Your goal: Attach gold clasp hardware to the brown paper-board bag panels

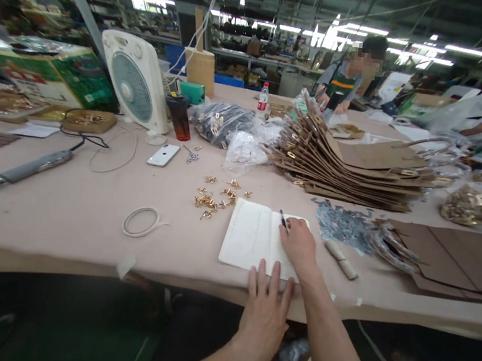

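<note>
Notebook (247,235) lies open; right hand (299,245) grasps what seems a pen (282,217); left hand (265,312) lies flat, released.

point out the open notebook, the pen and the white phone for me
open notebook (256,236): head view, on its left page
pen (283,219): head view, on the dark barrel
white phone (163,155): head view, middle of its back
</note>
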The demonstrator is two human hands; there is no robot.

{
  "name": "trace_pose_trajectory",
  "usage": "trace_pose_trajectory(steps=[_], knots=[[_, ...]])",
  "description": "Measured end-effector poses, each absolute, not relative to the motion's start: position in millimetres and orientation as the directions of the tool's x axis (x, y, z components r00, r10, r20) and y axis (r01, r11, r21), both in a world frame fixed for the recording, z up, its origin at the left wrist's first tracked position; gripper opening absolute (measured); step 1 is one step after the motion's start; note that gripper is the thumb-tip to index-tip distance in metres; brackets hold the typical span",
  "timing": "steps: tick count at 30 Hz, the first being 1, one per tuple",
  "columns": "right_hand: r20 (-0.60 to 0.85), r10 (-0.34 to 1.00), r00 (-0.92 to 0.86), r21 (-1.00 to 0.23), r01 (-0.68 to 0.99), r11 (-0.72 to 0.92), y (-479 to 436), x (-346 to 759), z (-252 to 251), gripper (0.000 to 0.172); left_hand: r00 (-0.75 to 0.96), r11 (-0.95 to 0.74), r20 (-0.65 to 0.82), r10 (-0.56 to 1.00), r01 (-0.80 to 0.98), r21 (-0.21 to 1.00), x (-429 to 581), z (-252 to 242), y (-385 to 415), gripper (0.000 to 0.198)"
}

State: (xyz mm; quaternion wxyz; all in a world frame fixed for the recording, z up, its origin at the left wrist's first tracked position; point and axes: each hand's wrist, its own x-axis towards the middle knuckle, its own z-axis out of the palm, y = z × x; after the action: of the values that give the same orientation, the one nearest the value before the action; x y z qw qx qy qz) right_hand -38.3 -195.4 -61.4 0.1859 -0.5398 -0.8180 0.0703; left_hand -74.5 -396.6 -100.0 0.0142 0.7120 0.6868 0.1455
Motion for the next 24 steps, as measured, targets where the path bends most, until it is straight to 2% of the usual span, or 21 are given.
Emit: trace_pose_trajectory(steps=[4, 8, 11, 13, 15, 17, 20, 22, 24], knots=[[0.209, 0.906, -0.369, -0.162, 0.900, 0.404, -188.4, -60.4, -67.3, 0.025, 0.009, -0.044, 0.242, 0.970, 0.989, 0.142, -74.3, -97.8, -396.5, 0.091], [0.223, 0.902, -0.369, -0.138, 0.905, 0.404, -174.1, -70.8, -72.5, 0.026, 0.001, -0.028, 0.270, 0.963, 0.995, 0.098, -75.0, -94.4, -397.0, 0.089], [0.254, 0.912, -0.323, -0.206, 0.903, 0.377, -157.6, -79.7, -76.7, 0.027, 0.005, -0.033, 0.289, 0.957, 0.995, 0.093, -75.5, -95.9, -397.3, 0.085], [0.272, 0.929, -0.253, -0.373, 0.862, 0.344, -145.5, -86.3, -78.4, 0.024, 0.003, -0.032, 0.301, 0.953, 0.995, 0.092, -76.6, -97.3, -397.1, 0.082], [0.272, 0.949, -0.156, -0.634, 0.713, 0.299, -134.5, -92.3, -78.3, 0.020, -0.002, -0.029, 0.312, 0.950, 0.995, 0.095, -78.5, -97.4, -396.8, 0.080], [0.255, 0.964, -0.077, -0.815, 0.519, 0.257, -126.5, -96.2, -75.3, 0.019, 0.000, -0.037, 0.316, 0.949, 0.993, 0.110, -80.8, -96.1, -396.8, 0.078], [0.218, 0.976, 0.007, -0.921, 0.333, 0.203, -124.4, -93.5, -62.6, 0.029, 0.021, -0.073, 0.307, 0.951, 0.984, 0.160, -84.2, -94.6, -397.4, 0.078], [0.117, 0.990, 0.074, -0.993, 0.007, 0.117, -133.0, -82.7, -47.7, 0.029, 0.030, -0.099, 0.295, 0.955, 0.970, 0.222, -87.5, -94.8, -397.9, 0.082], [-0.027, 0.998, 0.054, -0.913, -0.407, -0.002, -153.2, -65.4, -29.9, 0.031, 0.010, -0.104, 0.272, 0.962, 0.937, 0.334, -93.6, -92.9, -398.5, 0.084]])
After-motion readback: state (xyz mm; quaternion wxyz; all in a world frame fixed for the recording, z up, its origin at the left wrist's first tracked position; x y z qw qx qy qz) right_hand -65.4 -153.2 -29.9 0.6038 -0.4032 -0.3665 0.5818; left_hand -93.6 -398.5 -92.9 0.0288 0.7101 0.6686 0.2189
